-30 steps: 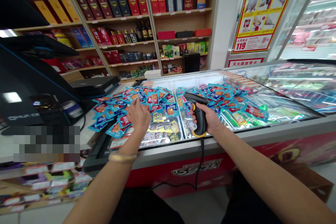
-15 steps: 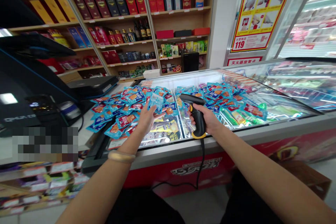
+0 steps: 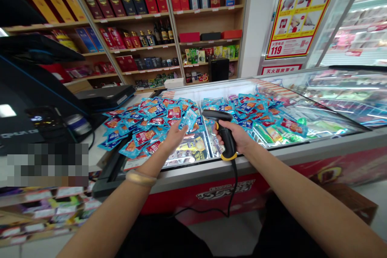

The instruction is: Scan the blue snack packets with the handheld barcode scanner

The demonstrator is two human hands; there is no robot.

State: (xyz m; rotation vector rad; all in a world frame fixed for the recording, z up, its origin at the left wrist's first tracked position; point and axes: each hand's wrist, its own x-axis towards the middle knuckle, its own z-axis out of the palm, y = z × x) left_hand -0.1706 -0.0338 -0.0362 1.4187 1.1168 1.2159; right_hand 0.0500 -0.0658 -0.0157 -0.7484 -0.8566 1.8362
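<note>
My left hand (image 3: 174, 135) holds a light blue snack packet (image 3: 189, 118), its pale side facing up. Wrapped round the black and yellow barcode scanner (image 3: 226, 139) is my right hand (image 3: 237, 136); the scanner's head points left, close to the packet. Many blue packets with red or dark blue labels lie heaped on the freezer's glass top, one pile (image 3: 145, 123) around and beyond my left hand, another pile (image 3: 254, 109) beyond and right of the scanner. The scanner's cable (image 3: 235, 181) hangs down over the freezer front.
The chest freezer (image 3: 193, 173) spans the view, with frozen goods under its glass. At left stand a dark checkout machine (image 3: 27, 100) and a black flat device (image 3: 105, 96) on a counter. Shelves of boxes and bottles (image 3: 163, 34) line the back wall. A red poster (image 3: 304, 16) hangs at right.
My left hand has moved right with the packet, bringing it nearer the scanner head. My right hand and the scanner have shifted slightly left. The view has turned a little.
</note>
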